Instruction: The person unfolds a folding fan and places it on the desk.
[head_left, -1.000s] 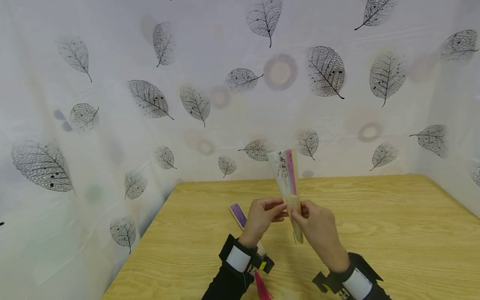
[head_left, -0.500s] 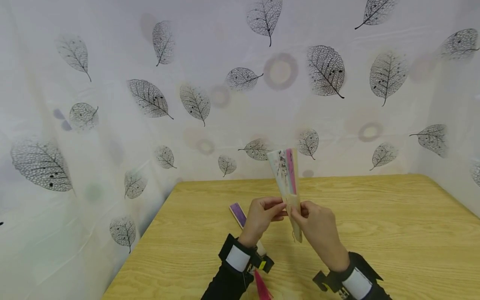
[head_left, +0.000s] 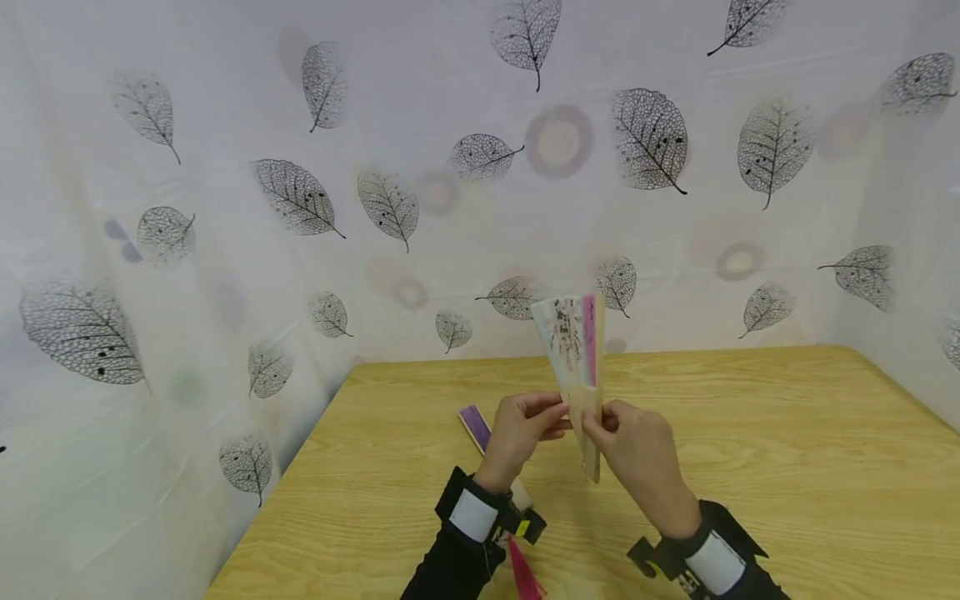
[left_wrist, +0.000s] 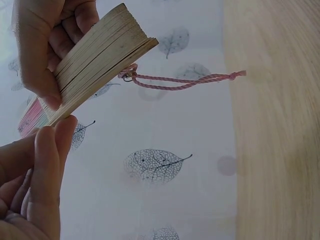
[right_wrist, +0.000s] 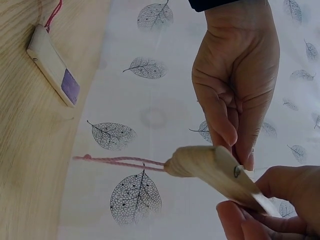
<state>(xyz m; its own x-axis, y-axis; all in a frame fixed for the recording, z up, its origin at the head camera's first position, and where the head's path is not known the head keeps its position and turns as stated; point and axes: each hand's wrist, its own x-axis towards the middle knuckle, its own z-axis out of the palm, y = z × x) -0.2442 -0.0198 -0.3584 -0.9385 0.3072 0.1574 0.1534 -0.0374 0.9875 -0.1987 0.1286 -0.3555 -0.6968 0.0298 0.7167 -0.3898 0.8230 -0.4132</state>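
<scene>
A partly spread folding fan (head_left: pixel 566 342) stands upright above the table, its leaf pale with dark painted marks and a pink strip. My left hand (head_left: pixel 523 437) pinches the fan's left edge between thumb and fingers. On the right edge, my right hand (head_left: pixel 641 450) grips the outer stick with its thumb in front. The bare wooden ribs (left_wrist: pixel 100 50) and a pink cord loop (left_wrist: pixel 185 80) at the pivot end show in the left wrist view. In the right wrist view a small metal rivet (right_wrist: pixel 237 171) sits on the fan's wooden end.
A second folding fan (head_left: pixel 476 427), closed and purple at one end, lies on the wooden table (head_left: pixel 750 450), partly behind the left forearm. Its pink-red tassel (head_left: pixel 525 575) trails toward the front. A leaf-printed white curtain (head_left: pixel 420 108) hangs behind the table.
The held fan has spread slightly wider, with more of its painted leaf showing. Its right stick has shifted a little and stands more upright. Both hands have hardly moved.
</scene>
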